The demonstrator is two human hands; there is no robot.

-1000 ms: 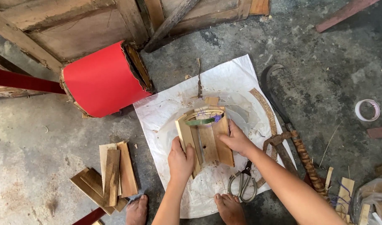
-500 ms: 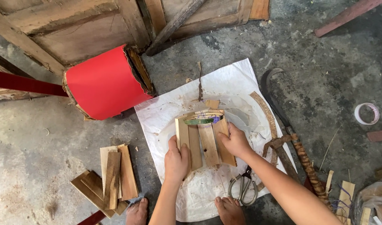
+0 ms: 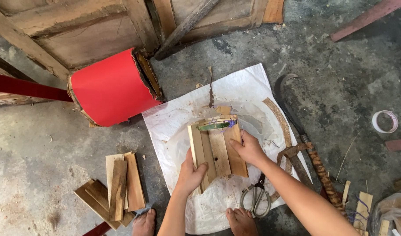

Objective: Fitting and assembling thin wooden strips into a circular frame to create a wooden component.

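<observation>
Wooden slat bundle (image 3: 216, 150) lies on the white sheet (image 3: 174, 122) on the floor, long axis running away from the person, far end bound with a green band (image 3: 214, 126). Left hand (image 3: 190, 172) grips its near-left corner, fingers curled around the outer slat. Right hand (image 3: 248, 147) presses the right edge, fingers flexed against it. Both hands touch it; scissors (image 3: 256, 196) lie just beside the right forearm.

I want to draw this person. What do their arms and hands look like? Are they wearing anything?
Nothing worn shows: the left hand and right hand have no gloves, rings or watch, and both forearms are bare, with no sleeves in view.
</observation>
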